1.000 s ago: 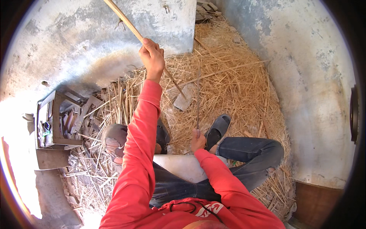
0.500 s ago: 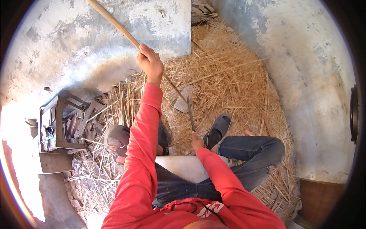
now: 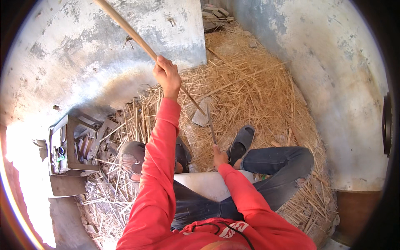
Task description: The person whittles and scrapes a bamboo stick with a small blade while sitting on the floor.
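Observation:
My left hand [image 3: 168, 78] is stretched far forward, its fingers wrapped round a long pale wooden stick [image 3: 127, 28]. The stick slants from the upper left, beyond the picture's edge, down to a thinner end over a flat grey stone [image 3: 201, 114]. Between my feet, my right hand [image 3: 220, 157] is closed on the handle of a knife [image 3: 211, 128]. Its narrow dark blade points away from me, the tip beside the stick's lower end. I cannot tell whether blade and stick touch.
Shavings and split strips [image 3: 246, 83] cover the floor. A wooden frame [image 3: 71, 146] with scraps stands at the left. Worn plastered walls [image 3: 316, 83] curve around. I sit with legs spread over a whitish seat [image 3: 204, 183]; a dark slipper [image 3: 242, 139] is near the knife.
My left hand and the stick have come slightly down and toward me. The knife keeps nearly the same place by the stick's end. The whole view has shifted a little.

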A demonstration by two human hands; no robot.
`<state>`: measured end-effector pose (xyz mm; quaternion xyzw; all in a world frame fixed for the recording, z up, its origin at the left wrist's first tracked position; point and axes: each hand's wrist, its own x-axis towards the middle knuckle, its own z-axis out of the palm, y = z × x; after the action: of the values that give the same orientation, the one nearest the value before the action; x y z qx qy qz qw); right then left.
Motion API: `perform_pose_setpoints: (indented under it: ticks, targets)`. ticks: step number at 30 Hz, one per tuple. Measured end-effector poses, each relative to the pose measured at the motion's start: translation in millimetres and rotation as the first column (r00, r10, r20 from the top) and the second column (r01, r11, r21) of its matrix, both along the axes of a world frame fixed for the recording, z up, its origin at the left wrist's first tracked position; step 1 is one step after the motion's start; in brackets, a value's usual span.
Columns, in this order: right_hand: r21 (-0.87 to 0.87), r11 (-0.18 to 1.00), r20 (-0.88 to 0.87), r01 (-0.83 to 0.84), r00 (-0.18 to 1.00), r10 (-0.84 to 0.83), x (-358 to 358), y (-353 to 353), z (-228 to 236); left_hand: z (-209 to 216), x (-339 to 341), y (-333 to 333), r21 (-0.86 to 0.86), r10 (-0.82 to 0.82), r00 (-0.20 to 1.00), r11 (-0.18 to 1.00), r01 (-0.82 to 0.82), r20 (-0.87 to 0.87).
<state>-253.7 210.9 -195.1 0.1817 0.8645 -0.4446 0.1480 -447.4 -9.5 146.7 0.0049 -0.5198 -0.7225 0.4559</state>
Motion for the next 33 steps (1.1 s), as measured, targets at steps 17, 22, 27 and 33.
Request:
perform_pose_setpoints:
  ticks: [17,22,27,33]
  targets:
    - [-0.497,0.842,0.414,0.211,0.910,0.016,15.1,17.5,22.7,2.6,44.8,-25.7,-0.315,-0.170,0.969,0.923,0.221,0.181]
    - [-0.486,0.859,0.386,0.162,0.921,0.045,19.1,21.2,34.1,68.1,61.2,-53.1,-0.631,0.085,0.972,0.772,0.074,0.219]
    - [-0.404,0.911,0.336,0.087,0.940,0.060,23.6,20.9,47.4,166.9,85.2,-65.2,-0.638,0.087,0.996,0.768,-0.053,0.022]
    - [-0.386,0.922,0.339,0.026,0.934,0.116,19.6,26.7,36.6,247.5,113.1,-85.6,-0.702,0.196,0.980,0.696,-0.152,-0.018]
